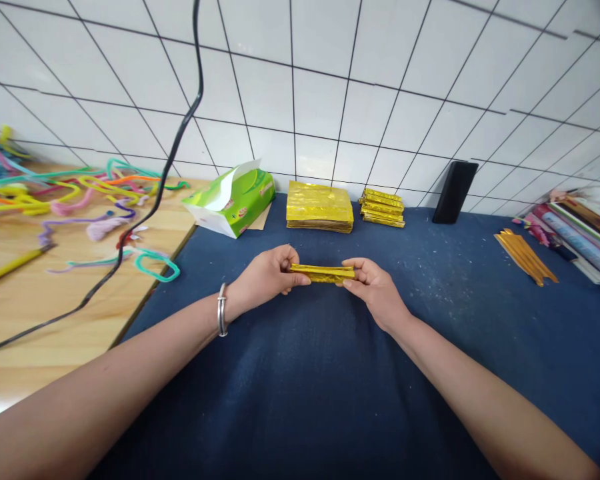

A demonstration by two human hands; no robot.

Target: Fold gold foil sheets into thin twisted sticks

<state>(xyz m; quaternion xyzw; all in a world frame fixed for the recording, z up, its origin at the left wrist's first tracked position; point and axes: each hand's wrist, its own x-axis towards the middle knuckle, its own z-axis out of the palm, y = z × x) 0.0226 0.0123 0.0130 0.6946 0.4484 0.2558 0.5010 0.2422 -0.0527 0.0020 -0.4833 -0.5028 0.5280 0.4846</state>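
A narrow folded strip of shiny gold foil paper (325,274) is stretched level between my two hands, above the dark blue cloth (325,400). My left hand (273,272) pinches its left end, thumb in front and fingers behind. The right end sits between the thumb and fingers of my right hand (373,287). Behind them, near the wall, lies a thick stack of flat gold foil paper (320,205). To its right is a small pile of folded gold strips (382,207).
A green tissue pack (247,200) stands left of the stack. A black phone (455,192) leans on the tiled wall. Flat orange-gold strips (525,256) lie at right beside books (577,233). Coloured pipe cleaners (95,190) cover the wooden board at left, and a black cable (173,150) hangs across.
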